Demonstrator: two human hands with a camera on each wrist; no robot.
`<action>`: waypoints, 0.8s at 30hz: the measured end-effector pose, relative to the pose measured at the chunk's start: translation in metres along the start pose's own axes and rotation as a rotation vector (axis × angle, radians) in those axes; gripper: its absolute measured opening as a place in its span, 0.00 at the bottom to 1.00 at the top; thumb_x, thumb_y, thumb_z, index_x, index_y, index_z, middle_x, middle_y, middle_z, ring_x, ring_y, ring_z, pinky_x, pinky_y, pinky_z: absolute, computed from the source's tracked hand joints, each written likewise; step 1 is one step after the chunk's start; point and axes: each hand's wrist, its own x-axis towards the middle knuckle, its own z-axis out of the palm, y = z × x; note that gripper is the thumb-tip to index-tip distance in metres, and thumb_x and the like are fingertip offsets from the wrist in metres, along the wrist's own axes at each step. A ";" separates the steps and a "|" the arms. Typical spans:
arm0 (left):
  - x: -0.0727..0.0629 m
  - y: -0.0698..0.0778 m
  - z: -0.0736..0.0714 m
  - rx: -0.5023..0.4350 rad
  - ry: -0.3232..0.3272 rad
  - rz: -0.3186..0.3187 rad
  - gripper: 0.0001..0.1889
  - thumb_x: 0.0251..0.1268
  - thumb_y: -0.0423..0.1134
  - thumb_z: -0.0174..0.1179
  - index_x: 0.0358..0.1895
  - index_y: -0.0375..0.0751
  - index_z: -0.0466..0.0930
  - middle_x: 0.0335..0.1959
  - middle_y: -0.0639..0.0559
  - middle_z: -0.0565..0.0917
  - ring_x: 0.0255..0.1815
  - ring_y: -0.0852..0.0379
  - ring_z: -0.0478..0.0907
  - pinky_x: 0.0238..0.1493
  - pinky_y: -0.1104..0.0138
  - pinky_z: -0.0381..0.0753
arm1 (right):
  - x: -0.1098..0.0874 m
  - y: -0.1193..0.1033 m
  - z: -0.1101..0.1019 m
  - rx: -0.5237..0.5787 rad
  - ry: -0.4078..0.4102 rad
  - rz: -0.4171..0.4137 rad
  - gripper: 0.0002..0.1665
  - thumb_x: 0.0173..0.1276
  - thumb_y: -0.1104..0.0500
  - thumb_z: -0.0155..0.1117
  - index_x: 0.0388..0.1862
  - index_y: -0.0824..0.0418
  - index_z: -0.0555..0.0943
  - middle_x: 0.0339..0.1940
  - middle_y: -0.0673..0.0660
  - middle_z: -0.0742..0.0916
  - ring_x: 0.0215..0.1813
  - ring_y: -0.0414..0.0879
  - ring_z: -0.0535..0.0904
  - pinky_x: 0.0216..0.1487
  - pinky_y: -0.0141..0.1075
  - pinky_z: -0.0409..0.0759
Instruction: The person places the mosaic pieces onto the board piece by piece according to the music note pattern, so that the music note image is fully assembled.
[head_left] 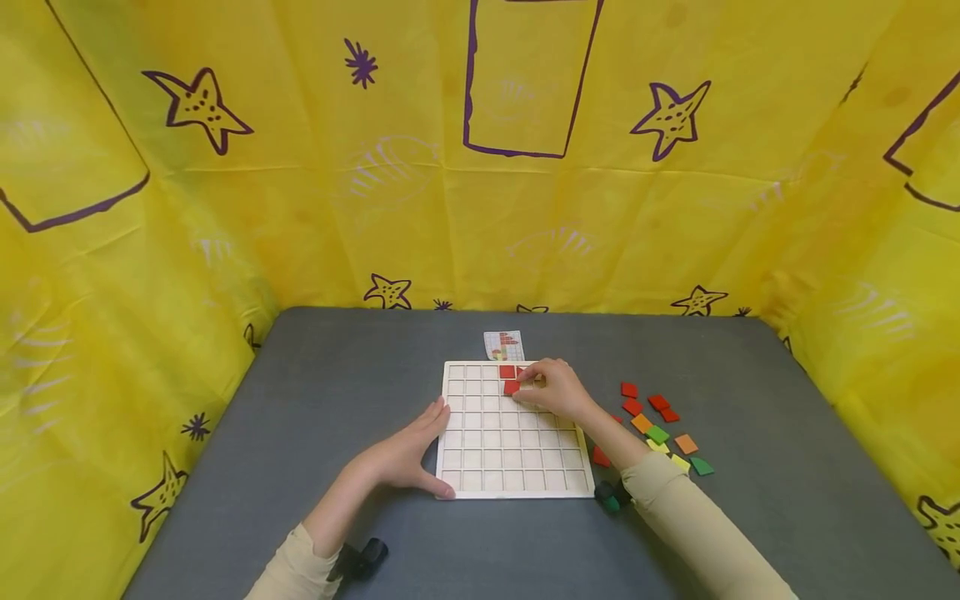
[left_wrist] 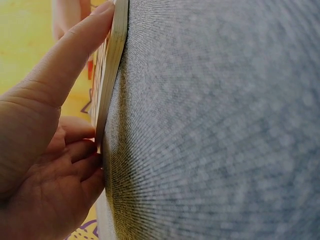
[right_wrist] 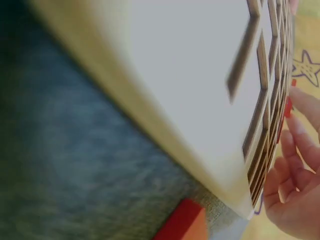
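Observation:
A pale wooden grid board (head_left: pixel 495 437) lies flat on the table. My left hand (head_left: pixel 408 450) rests along its left edge, the thumb at the near corner and the fingers farther up the side. In the left wrist view, that thumb (left_wrist: pixel 75 57) lies against the board's edge (left_wrist: pixel 111 65). Over the far part of the grid, my right hand (head_left: pixel 551 389) pinches a red square tile (head_left: pixel 512 387) between thumb and fingers. Another red tile (head_left: pixel 507 372) sits in a far-row cell, with more red to its right, partly covered by the fingers.
Behind the board lies a small card (head_left: pixel 503 345) printed with a coloured grid pattern. Loose tiles lie right of the board: several red ones (head_left: pixel 629 389), orange (head_left: pixel 686 443), yellow (head_left: pixel 680 462) and green (head_left: pixel 701 466). Yellow patterned cloth (head_left: pixel 420 225) surrounds the grey table (head_left: pixel 337 367).

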 end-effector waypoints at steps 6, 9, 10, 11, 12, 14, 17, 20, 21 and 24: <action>0.001 -0.001 0.001 -0.004 -0.003 0.009 0.66 0.41 0.57 0.78 0.76 0.27 0.43 0.78 0.35 0.41 0.79 0.42 0.38 0.72 0.49 0.50 | 0.005 -0.002 0.002 -0.035 -0.006 -0.044 0.14 0.55 0.54 0.78 0.38 0.58 0.87 0.36 0.50 0.85 0.42 0.49 0.75 0.58 0.50 0.65; 0.000 -0.001 0.001 0.001 -0.002 0.008 0.66 0.41 0.57 0.78 0.76 0.28 0.44 0.78 0.36 0.41 0.79 0.43 0.38 0.73 0.49 0.50 | 0.006 -0.002 0.002 -0.024 0.000 -0.061 0.14 0.55 0.55 0.78 0.39 0.59 0.87 0.37 0.51 0.86 0.43 0.50 0.76 0.59 0.51 0.64; 0.000 -0.001 0.000 0.001 -0.001 0.010 0.66 0.41 0.57 0.78 0.76 0.28 0.44 0.78 0.35 0.41 0.79 0.42 0.38 0.73 0.49 0.50 | 0.006 -0.003 0.003 -0.021 0.004 -0.063 0.14 0.55 0.55 0.78 0.39 0.59 0.87 0.37 0.51 0.86 0.43 0.50 0.76 0.59 0.50 0.65; 0.000 -0.001 0.000 -0.001 -0.001 0.015 0.66 0.41 0.57 0.78 0.76 0.27 0.44 0.78 0.35 0.41 0.78 0.42 0.38 0.72 0.49 0.50 | 0.006 -0.002 0.003 -0.019 0.004 -0.059 0.14 0.55 0.55 0.78 0.39 0.58 0.87 0.38 0.51 0.86 0.43 0.50 0.76 0.58 0.49 0.66; 0.000 -0.001 0.000 0.000 -0.001 0.015 0.66 0.41 0.57 0.78 0.76 0.27 0.43 0.78 0.35 0.41 0.78 0.42 0.38 0.72 0.49 0.49 | 0.006 -0.003 0.004 -0.018 0.002 -0.057 0.14 0.55 0.55 0.78 0.40 0.58 0.87 0.38 0.51 0.86 0.43 0.49 0.76 0.56 0.48 0.67; 0.000 -0.001 -0.001 -0.003 -0.002 0.017 0.66 0.41 0.57 0.78 0.76 0.27 0.43 0.78 0.34 0.41 0.78 0.41 0.38 0.72 0.48 0.49 | 0.006 -0.003 0.005 -0.017 -0.003 -0.049 0.14 0.55 0.55 0.78 0.40 0.57 0.87 0.39 0.51 0.86 0.43 0.48 0.75 0.51 0.45 0.68; 0.000 -0.001 -0.001 -0.006 0.000 0.017 0.66 0.41 0.57 0.78 0.76 0.27 0.43 0.78 0.34 0.41 0.78 0.41 0.38 0.72 0.48 0.49 | 0.005 -0.003 0.005 -0.008 -0.002 -0.051 0.13 0.56 0.55 0.77 0.40 0.56 0.87 0.40 0.51 0.86 0.43 0.48 0.74 0.51 0.45 0.68; 0.001 -0.001 0.000 -0.005 0.000 0.017 0.66 0.42 0.57 0.78 0.76 0.27 0.43 0.78 0.34 0.41 0.78 0.42 0.38 0.72 0.48 0.49 | 0.003 -0.004 0.001 0.039 0.009 -0.029 0.12 0.58 0.55 0.76 0.41 0.56 0.88 0.40 0.51 0.86 0.43 0.49 0.75 0.53 0.47 0.68; 0.001 -0.001 0.000 -0.008 0.003 0.020 0.66 0.41 0.57 0.78 0.76 0.27 0.44 0.78 0.34 0.41 0.78 0.41 0.38 0.72 0.48 0.49 | 0.001 -0.003 -0.001 0.059 0.012 -0.016 0.12 0.58 0.54 0.75 0.41 0.55 0.88 0.41 0.51 0.86 0.44 0.49 0.75 0.53 0.47 0.68; 0.000 -0.001 0.000 -0.006 0.004 0.025 0.66 0.42 0.57 0.78 0.76 0.26 0.43 0.78 0.34 0.41 0.78 0.41 0.38 0.72 0.48 0.49 | -0.004 -0.002 -0.010 0.122 0.016 0.049 0.13 0.61 0.51 0.73 0.43 0.54 0.88 0.42 0.51 0.85 0.45 0.50 0.74 0.48 0.46 0.72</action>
